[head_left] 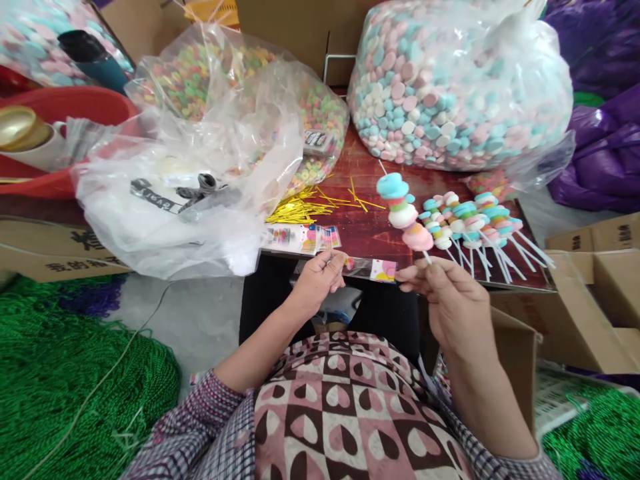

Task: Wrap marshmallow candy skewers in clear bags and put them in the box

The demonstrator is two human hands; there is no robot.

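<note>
My right hand (453,297) pinches the white stick of a candy skewer (404,212) carrying a blue, a white and a pink marshmallow, tilted up to the left. My left hand (319,277) is closed on a clear wrapper bag (371,269) with a printed coloured end, held flat just left of the stick's lower end. Beside the skewer, a row of finished candy skewers (470,223) lies on the dark red table (370,230).
Gold twist ties (300,208) and a stack of wrapper bags (303,239) lie on the table. Behind stand a big bag of pastel marshmallows (450,87), a bag of small coloured candies (240,80) and a crumpled clear bag (185,193). Cardboard boxes (595,300) sit right, green netting (75,387) left.
</note>
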